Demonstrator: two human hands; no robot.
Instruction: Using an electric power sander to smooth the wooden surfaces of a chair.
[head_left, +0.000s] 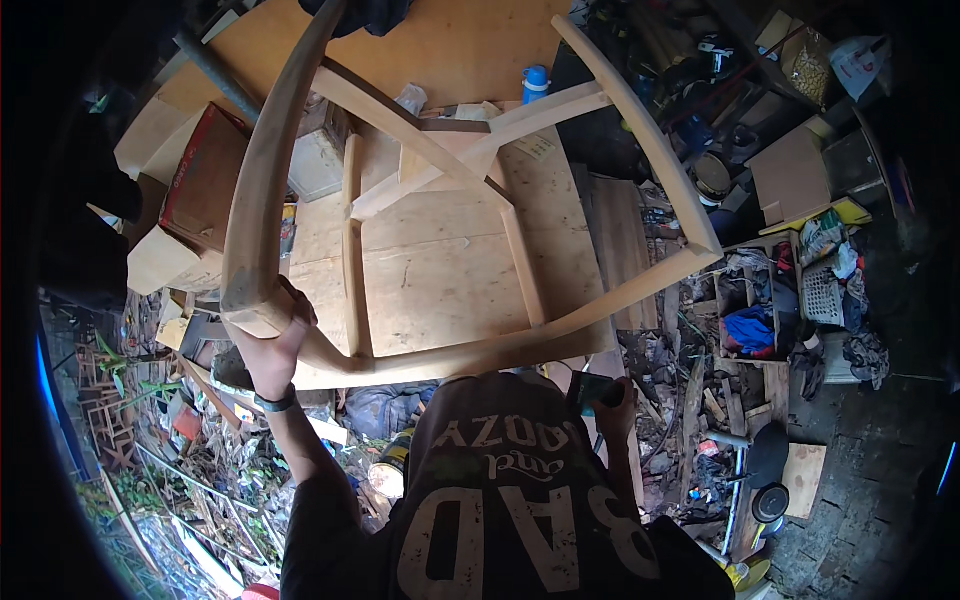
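Slippage is your risk: the wooden chair frame point(450, 200) fills the middle of the frame above the plywood bench point(440, 290), so it could swing or drop. Your left hand point(272, 345) clenches its curved corner; your right hand point(612, 400) grips a dark object I cannot identify.

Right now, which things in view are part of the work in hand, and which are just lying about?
In use:
- wooden chair frame
- left hand gripping its curved rail
- right hand holding a dark object
- plywood bench top

Lying about:
- red box
- blue bottle
- white basket
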